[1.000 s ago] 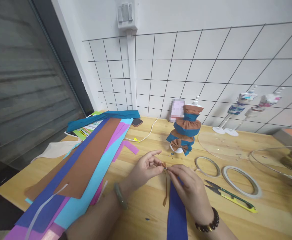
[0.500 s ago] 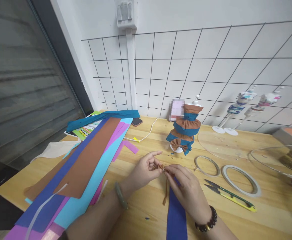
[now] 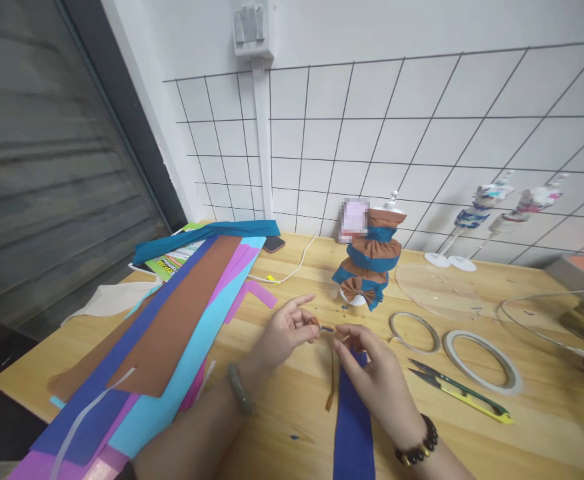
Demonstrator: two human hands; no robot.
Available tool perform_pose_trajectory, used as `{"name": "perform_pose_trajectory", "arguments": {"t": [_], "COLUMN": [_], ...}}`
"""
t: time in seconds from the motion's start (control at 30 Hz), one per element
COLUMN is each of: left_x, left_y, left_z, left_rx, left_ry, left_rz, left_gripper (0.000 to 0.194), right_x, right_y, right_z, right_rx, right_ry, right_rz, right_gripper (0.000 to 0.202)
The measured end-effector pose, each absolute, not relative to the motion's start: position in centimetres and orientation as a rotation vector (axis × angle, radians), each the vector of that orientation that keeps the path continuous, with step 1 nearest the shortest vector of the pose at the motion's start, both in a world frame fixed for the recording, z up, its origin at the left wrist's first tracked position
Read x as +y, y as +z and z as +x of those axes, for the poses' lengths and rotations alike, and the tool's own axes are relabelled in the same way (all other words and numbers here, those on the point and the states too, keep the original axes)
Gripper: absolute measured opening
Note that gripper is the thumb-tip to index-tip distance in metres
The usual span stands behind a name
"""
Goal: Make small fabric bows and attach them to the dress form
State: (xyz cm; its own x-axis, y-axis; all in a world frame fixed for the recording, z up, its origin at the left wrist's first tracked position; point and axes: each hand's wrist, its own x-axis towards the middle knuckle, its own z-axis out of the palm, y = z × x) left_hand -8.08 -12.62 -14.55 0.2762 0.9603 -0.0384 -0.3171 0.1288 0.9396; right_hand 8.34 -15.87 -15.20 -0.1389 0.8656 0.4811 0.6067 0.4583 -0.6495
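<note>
Black grid lines are crossing the white wall [image 3: 332,33] behind the wooden table [image 3: 272,443]. The left hand [image 3: 283,337] is pinching a small brown piece [image 3: 315,322], probably to steady it. At its 3 o'clock the right hand [image 3: 379,370] is curving its fingers close by; whether it is gripping anything, I cannot tell. Toward 6 o'clock a blue strip [image 3: 353,427] is lying flat. Snips [image 3: 459,392] are resting at 4 o'clock, seemingly for easy reach; layered fabric [image 3: 177,320] is spreading at 9 o'clock, perhaps avoiding creases.
</note>
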Motion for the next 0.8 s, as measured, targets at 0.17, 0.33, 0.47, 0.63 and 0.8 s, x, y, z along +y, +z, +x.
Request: {"name": "perform_pose_trajectory", "arguments": {"t": [0.17, 0.33, 0.47, 0.63, 0.8], "left_x": [-12.68, -12.79, -13.01, -13.07, -13.03], "left_y": [-14.69, -14.76, -14.48, -14.57, -15.12], "left_z": [-8.18, -7.93, -7.76, -7.77, -7.73], "left_rx": [0.794, 0.796, 0.818, 0.826, 0.827], "left_ry": [1.085, 1.058, 1.039, 1.045, 1.037], "left_rz": [0.972, 1.026, 1.075, 1.132, 1.194], "left_gripper": [0.061, 0.054, 0.049, 0.045, 0.042], "right_x": [-15.87, -16.07, -16.11, -16.07, -16.12], "right_y": [-14.82, -14.55, -14.46, -14.45, -14.62], "right_z": [8.19, 7.92, 7.92, 7.96, 7.93], "right_rx": [-1.79, -1.751, -1.718, -1.661, -1.643], "right_ry": [0.495, 0.563, 0.596, 0.688, 0.729], "right_rz": [-1.26, -1.251, -1.262, -1.288, -1.295], "right_gripper": [0.018, 0.018, 0.02, 0.023, 0.023]}}
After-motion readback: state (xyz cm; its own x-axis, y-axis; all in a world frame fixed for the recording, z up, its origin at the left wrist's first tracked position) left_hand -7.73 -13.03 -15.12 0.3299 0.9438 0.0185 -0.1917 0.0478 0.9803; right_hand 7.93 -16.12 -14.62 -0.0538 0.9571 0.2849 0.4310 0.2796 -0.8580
